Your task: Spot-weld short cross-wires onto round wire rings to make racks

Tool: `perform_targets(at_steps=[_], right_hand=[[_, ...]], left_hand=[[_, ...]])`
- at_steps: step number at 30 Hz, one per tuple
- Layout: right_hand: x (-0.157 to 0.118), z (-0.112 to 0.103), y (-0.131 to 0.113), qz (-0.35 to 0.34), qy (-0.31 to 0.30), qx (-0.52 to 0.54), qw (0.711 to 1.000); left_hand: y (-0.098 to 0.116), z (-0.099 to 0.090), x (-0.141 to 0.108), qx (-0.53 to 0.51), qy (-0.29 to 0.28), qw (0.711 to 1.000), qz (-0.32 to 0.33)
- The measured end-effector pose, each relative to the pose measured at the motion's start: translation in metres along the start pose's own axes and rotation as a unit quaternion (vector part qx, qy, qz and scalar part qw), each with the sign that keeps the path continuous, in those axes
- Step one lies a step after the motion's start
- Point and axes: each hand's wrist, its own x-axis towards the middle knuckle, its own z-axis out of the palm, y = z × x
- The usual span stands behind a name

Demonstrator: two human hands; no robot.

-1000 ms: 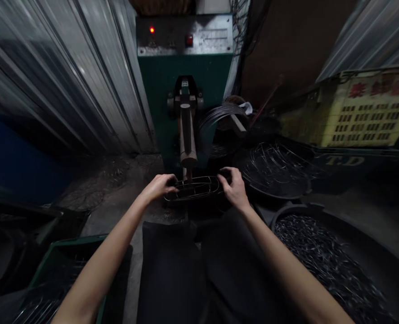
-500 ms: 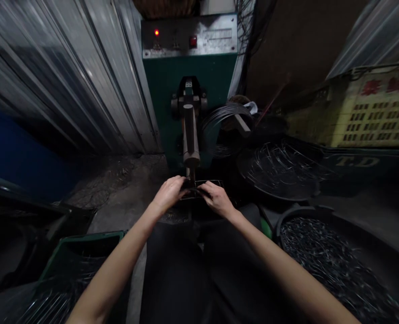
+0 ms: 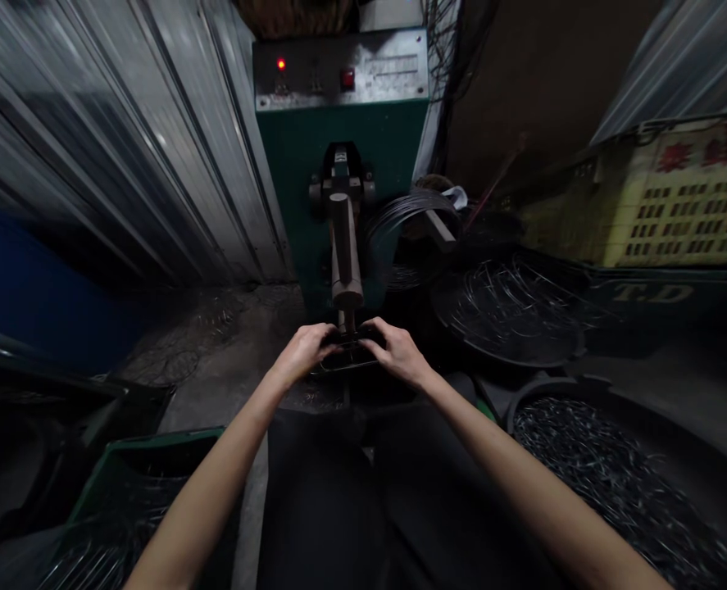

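Note:
A green machine (image 3: 369, 135) with a metal control panel and a lit red light stands ahead. From its front a thick metal arm (image 3: 346, 254) reaches toward me, ending in a narrow tip between my hands. My left hand (image 3: 305, 352) pinches the left side of a thin wire frame (image 3: 344, 366) just under that tip. On the right side, my right hand (image 3: 397, 351) grips the same frame, thumb and fingers curled. Dark fingertips and dim light hide the exact contact points.
Coiled wire (image 3: 415, 213) hangs right of the machine. Farther right are a dark basin of wire (image 3: 511, 315), a tub of small metal pieces (image 3: 609, 475) and a yellow crate (image 3: 688, 201). A green bin (image 3: 154, 438) holds wire parts at lower left.
The wire frame has shifted and now shows a long edge nearer me, below my fingers. Both hands have moved slightly, with the fingers of my right hand a little higher.

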Motion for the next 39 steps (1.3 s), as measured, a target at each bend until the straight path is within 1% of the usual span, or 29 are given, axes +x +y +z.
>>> perform_targets(at_steps=[6,11,13,15,16,18,20,21,22,23,25,26,28,31,32,33,35,37,39], right_hand=[[0.010,0.000,0.004,0.000,-0.001,0.015,1.000],[0.013,0.002,0.003,0.001,0.000,0.021,1.000],[0.013,0.003,0.002,0.000,-0.003,0.017,1.000],[0.010,0.002,0.003,-0.012,-0.002,-0.009,1.000],[0.007,0.000,0.005,-0.022,0.008,-0.035,0.999],[-0.003,-0.006,0.015,-0.022,0.063,-0.100,0.993],[-0.015,-0.014,0.029,0.014,0.124,-0.147,0.981],[-0.021,-0.018,0.037,0.034,0.132,-0.152,0.979],[-0.026,-0.021,0.044,0.049,0.119,-0.143,0.981],[-0.030,-0.024,0.049,0.058,0.091,-0.123,0.987],[-0.033,-0.026,0.052,0.058,0.035,-0.072,0.995],[-0.033,-0.026,0.049,0.053,0.024,-0.055,0.997],[-0.030,-0.022,0.037,0.036,0.031,-0.059,0.997],[-0.027,-0.012,0.014,0.003,0.046,-0.137,0.989],[-0.026,-0.008,0.007,-0.005,0.046,-0.164,0.985],[-0.026,-0.005,0.003,-0.011,0.042,-0.186,0.982],[-0.025,0.001,-0.003,-0.025,0.020,-0.208,0.978],[-0.024,0.004,-0.006,-0.039,-0.005,-0.200,0.979],[-0.022,0.003,-0.007,-0.035,-0.015,-0.177,0.984]], left_hand=[[-0.005,-0.004,0.008,-0.004,-0.012,1.000,0.002],[-0.007,-0.005,0.010,-0.012,-0.014,1.000,0.005],[-0.005,-0.006,0.010,-0.015,-0.019,1.000,-0.001],[-0.002,-0.008,0.011,-0.021,-0.028,0.999,-0.015],[-0.001,-0.008,0.012,-0.023,-0.031,0.999,-0.024],[0.002,-0.009,0.014,-0.025,-0.039,0.998,-0.035],[0.002,-0.008,0.016,-0.023,-0.043,0.998,-0.035],[0.001,-0.008,0.016,-0.024,-0.043,0.998,-0.031],[-0.001,-0.008,0.015,-0.029,-0.043,0.998,-0.026],[-0.004,-0.008,0.014,-0.037,-0.042,0.998,-0.021],[-0.011,-0.010,0.007,-0.048,-0.036,0.998,-0.016],[-0.014,-0.010,0.002,-0.048,-0.030,0.998,-0.015],[-0.017,-0.011,-0.010,-0.035,0.003,0.999,-0.013],[-0.010,-0.007,-0.023,-0.004,0.088,0.996,-0.007],[-0.004,-0.003,-0.025,0.009,0.103,0.995,-0.003],[0.002,0.001,-0.025,0.024,0.105,0.994,0.002],[0.012,0.008,-0.020,0.054,0.075,0.996,0.007],[0.018,0.011,-0.014,0.069,0.038,0.997,0.005],[0.018,0.011,-0.011,0.066,0.020,0.998,-0.002]])
